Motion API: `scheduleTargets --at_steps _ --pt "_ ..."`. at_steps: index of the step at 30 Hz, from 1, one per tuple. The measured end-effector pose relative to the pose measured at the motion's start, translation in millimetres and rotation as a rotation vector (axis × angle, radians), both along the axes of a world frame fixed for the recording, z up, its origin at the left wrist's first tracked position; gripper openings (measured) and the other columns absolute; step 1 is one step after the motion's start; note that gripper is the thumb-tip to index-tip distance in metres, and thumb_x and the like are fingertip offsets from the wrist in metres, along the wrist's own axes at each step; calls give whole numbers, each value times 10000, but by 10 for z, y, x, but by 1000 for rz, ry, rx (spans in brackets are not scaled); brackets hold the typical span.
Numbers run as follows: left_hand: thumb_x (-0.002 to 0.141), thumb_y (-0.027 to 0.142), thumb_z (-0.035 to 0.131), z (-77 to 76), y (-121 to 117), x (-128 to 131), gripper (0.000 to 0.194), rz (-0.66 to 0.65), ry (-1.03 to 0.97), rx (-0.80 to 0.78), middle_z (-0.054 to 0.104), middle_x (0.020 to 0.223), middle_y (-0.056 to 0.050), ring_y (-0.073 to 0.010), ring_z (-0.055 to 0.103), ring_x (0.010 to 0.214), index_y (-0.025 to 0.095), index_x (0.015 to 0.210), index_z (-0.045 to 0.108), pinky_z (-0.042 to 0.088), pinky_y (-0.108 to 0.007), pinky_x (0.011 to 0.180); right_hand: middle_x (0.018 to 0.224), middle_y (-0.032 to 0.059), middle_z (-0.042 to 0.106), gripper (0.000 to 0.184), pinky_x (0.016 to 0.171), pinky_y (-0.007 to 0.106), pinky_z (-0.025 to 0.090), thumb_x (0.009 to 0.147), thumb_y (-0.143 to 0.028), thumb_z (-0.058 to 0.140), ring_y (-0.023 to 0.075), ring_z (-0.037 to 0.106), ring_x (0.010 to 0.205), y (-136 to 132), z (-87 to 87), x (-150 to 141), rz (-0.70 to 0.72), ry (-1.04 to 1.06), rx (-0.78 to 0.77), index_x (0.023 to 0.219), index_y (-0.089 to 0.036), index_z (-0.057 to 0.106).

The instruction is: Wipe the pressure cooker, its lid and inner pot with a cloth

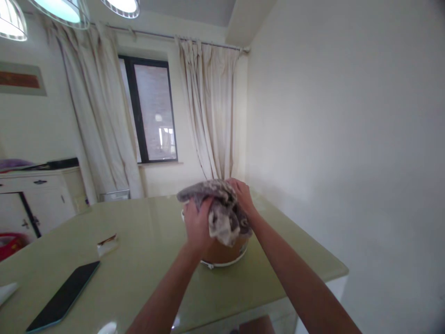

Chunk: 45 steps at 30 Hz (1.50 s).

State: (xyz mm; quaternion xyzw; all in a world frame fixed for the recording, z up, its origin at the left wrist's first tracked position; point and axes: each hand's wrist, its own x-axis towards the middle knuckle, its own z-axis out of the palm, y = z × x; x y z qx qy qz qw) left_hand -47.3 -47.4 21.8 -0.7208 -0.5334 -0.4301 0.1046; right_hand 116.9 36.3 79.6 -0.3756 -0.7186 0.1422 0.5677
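A crumpled grey and white patterned cloth [220, 197] is bunched up in front of me, between both hands. My left hand [197, 225] grips its near left side, thumb pressed against the folds. On the upper right my right hand [242, 197] is closed on the same cloth, its fingertips partly hidden behind it. Directly beneath is a round brown container [222, 253] with a white band around its base, standing on the table. The cloth and my hands cover most of its top, so its inside is hidden.
A dark phone or tablet [64, 295] lies at the left on the pale green table [149, 260]. Beyond it is a small white and brown item [107, 245]. A white wall [340, 139] runs close along the right side. A white cabinet [52, 195] stands far left.
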Motion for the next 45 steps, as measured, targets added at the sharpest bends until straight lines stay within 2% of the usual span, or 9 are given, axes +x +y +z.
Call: scheduleTargets --at_steps 3,9,13,16,23,29,34,40,45 --pt "823 314 707 502 247 -19 665 -17 -28 -35 582 1373 -185 -429 493 1345 256 1468 557 383 -607 1128 1231 107 728 624 1000 425 522 1074 -623 253 268 670 1131 -221 -8 -1 118 129 176 1301 -223 675" --pt "679 325 860 805 587 -318 673 -844 -94 -591 739 1192 -106 -330 627 1190 206 1315 676 479 -464 1093 1453 147 547 753 1180 520 387 816 -617 811 344 466 1398 -421 -72 18 45 -370 374 1444 -272 579" --pt "722 364 862 928 550 -580 703 -922 -450 -830 743 1236 -140 -308 702 1103 168 1365 655 539 -458 1005 1268 113 603 448 1069 422 478 910 -387 758 278 572 1191 -285 70 192 40 -545 369 1322 -244 653" --pt "772 438 827 972 594 -617 623 -802 -650 -731 734 1289 -144 -307 694 1155 189 1327 689 528 -456 1024 1240 97 610 310 1042 380 469 949 -237 654 258 584 1154 -134 295 346 -80 -634 237 1255 -255 694" --pt "791 505 711 496 1045 -431 434 -394 -591 -356 777 1187 -114 -309 659 1186 200 1099 732 468 -459 1115 1221 67 663 387 1006 376 490 928 -366 689 263 591 1174 -72 288 331 -94 -696 42 1306 -281 688" --pt "834 399 525 430 1090 -579 382 -408 -616 -272 775 1161 -111 -300 650 1188 148 1019 746 455 -422 1127 1426 154 524 580 1064 576 405 857 -630 701 396 475 1283 -583 -42 -207 -165 -843 264 1337 -306 663" --pt "839 467 574 432 964 -825 350 -359 -616 -330 793 1084 -97 -306 656 1169 178 937 746 450 -435 1139 1304 164 633 705 1014 574 436 814 -707 698 395 547 1212 -452 71 -534 -135 -915 321 1352 -258 617" --pt "913 655 452 -8 835 -955 554 -411 -1098 -547 807 998 -76 -279 739 1079 204 1057 739 588 -421 960 1247 238 681 821 995 491 460 797 -645 723 368 612 1171 -144 154 -1055 -221 -860 258 1365 -70 579" --pt "911 686 471 -353 784 -888 591 -446 -1337 -370 806 1090 -49 -262 726 1132 237 1223 696 598 -402 969 1226 188 697 626 987 497 469 783 -618 729 346 638 1146 -50 92 -1440 -146 -902 195 1176 -132 695"
